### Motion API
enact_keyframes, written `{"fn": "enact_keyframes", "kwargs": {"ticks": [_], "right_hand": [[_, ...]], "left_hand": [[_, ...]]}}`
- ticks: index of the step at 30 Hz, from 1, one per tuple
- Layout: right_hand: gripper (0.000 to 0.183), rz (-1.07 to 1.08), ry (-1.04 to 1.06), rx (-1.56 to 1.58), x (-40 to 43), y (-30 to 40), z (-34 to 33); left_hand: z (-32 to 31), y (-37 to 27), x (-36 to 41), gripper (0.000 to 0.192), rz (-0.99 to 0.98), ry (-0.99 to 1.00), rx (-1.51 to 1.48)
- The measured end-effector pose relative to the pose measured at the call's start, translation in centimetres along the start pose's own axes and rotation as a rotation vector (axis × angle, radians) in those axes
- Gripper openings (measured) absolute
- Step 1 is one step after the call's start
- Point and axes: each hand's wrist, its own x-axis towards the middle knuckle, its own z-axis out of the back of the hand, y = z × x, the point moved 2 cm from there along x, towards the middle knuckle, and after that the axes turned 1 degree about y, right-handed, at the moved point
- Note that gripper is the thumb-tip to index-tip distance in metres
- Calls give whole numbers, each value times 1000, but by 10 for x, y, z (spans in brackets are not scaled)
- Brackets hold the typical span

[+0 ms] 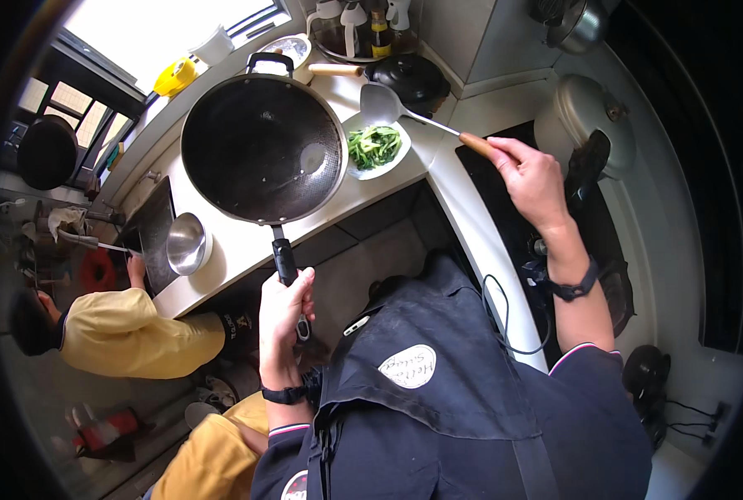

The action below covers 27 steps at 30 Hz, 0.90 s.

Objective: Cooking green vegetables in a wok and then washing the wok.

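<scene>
My left hand (286,307) is closed around the black handle of a large wok (259,150), whose dark inside shows and holds no food. My right hand (529,178) grips the wooden handle of a metal spatula (381,105), its blade raised over the far rim of a white bowl (403,150). Cooked leafy greens (373,147) lie in that bowl, just right of the wok.
A steel bowl (187,244) stands beside the sink (153,231). A lidded black pot (412,78) and bottles stand at the back corner. The stove (503,187) and a large lidded pot (590,125) are at right. Two people in yellow are at left.
</scene>
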Motion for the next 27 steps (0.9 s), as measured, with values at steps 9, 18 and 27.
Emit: {"fn": "enact_keyframes", "kwargs": {"ticks": [9, 18, 27], "right_hand": [[27, 69, 499, 38, 93, 52, 29], [25, -264, 586, 394, 66, 9, -42], [27, -319, 357, 680, 3, -6, -67]], "left_hand": [[6, -2, 6, 27, -76, 43, 114], [13, -1, 9, 25, -145, -2, 244], [22, -16, 6, 28, -125, 64, 176]]}}
